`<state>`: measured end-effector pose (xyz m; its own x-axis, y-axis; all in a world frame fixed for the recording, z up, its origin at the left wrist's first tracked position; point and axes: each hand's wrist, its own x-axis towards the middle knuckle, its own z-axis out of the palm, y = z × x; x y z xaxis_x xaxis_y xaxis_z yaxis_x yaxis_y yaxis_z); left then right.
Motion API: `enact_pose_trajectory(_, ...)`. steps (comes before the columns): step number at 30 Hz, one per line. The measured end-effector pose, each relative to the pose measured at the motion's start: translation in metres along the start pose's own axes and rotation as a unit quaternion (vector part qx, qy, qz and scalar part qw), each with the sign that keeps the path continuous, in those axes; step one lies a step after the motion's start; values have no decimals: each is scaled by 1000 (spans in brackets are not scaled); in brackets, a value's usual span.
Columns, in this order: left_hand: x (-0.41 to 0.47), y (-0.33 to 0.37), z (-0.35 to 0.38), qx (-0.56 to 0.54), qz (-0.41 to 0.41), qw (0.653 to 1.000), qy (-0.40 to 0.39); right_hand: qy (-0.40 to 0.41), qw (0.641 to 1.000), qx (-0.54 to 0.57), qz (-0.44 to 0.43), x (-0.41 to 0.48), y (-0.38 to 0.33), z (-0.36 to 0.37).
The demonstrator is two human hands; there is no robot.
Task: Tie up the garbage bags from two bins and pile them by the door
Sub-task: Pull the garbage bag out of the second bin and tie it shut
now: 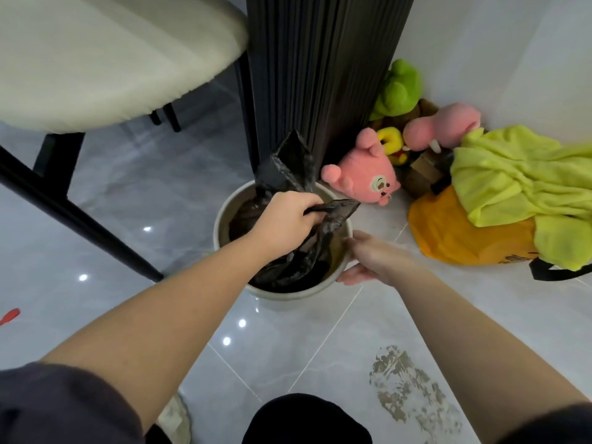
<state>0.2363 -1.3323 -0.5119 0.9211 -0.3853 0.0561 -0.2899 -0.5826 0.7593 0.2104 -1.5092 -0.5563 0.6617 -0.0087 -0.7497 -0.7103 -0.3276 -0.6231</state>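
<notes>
A round white bin point(224, 216) stands on the tiled floor, lined with a black garbage bag point(294, 165). My left hand point(285, 216) is above the bin's mouth, fist closed on gathered flaps of the bag, which stick up and out to the right. My right hand point(368, 257) rests on the bin's right rim, fingers wrapped over the edge. The bag's contents are hidden in the dark interior.
A pale cushioned chair point(105, 59) with black legs stands at left. A dark ribbed column point(320, 72) rises behind the bin. Plush toys point(362, 174), an orange bag point(464, 232) and a yellow-green cloth point(519, 181) lie at right. A red object point(9, 316) lies far left.
</notes>
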Motion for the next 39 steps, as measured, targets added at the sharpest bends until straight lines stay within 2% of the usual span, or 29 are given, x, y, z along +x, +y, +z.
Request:
enact_pose_trajectory(3, 1, 9, -15, 15, 21, 999, 22, 0, 999, 34, 6, 1, -6, 8)
enact_pose_trajectory(13, -2, 17, -78, 55, -18, 994, 97, 17, 997, 66, 28, -5, -12, 12)
enact_pose_trajectory(20, 3, 30, -105, 28, -12, 987, 155, 55, 995, 87, 16, 1, 4, 22)
enact_pose_trajectory(24, 5, 34, -126, -52, -13, 979, 198, 76, 993, 94, 13, -1, 7, 22)
enact_pose_trajectory(29, -1, 81, -166, -159, 10, 954, 253, 101, 989, 101, 41, -10, 6, 14)
enact_pose_trajectory(36, -36, 103, -209, -135, 63, 954, 260, 156, 974, 146, 69, -8, 3, -11)
enact_pose_trajectory(39, -46, 109, -220, -111, 57, 955, 269, 189, 962, 166, 105, -12, 4, -22)
